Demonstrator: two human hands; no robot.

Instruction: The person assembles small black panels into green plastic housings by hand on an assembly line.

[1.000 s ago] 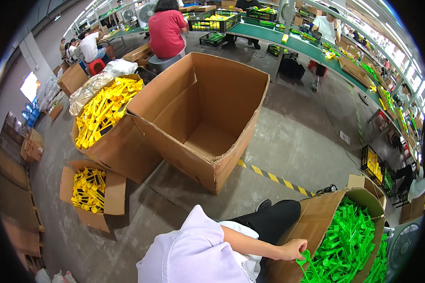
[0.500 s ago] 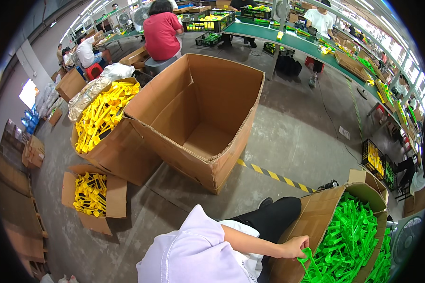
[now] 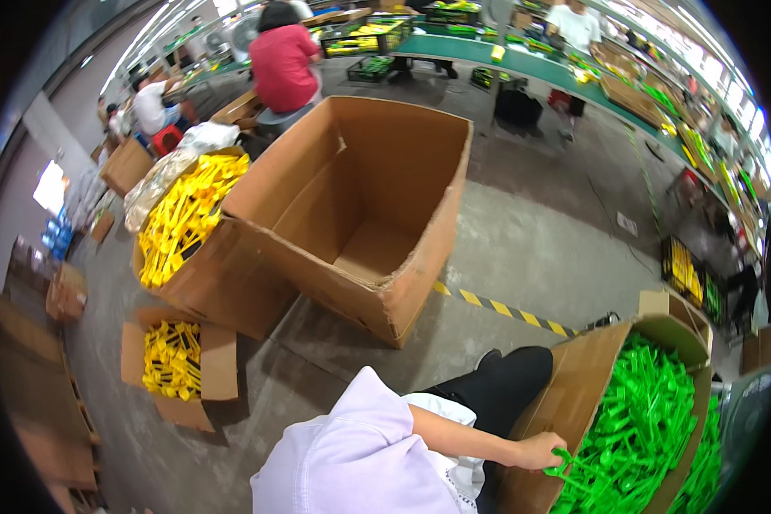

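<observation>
We can read no lettering or numbers. As signage, we make out yellow-and-black hazard tape (image 3: pixel 499 307) on the floor (image 3: pixel 514 248); any print on the white sheet (image 3: pixel 626 224) there is too small for us.

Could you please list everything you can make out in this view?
Large open carton: one, brown, centre
Tall carton: one, brown, left of it
Small carton: one, brown, lower left
Yellow pieces: many, yellow and black, in both left-hand cartons
Right-hand carton: one, brown, lower right
Green pieces: many, green, filling it
Floor tape: one strip, yellow and black, right of centre
Long bench: one, green-topped, back
Seated co-worker: one, red top, back
Other people: several, count unclear, background
Black trouser leg: one, black, lower centre
Left hand: one, bare, at the right-hand carton's edge, holding a green piece
</observation>
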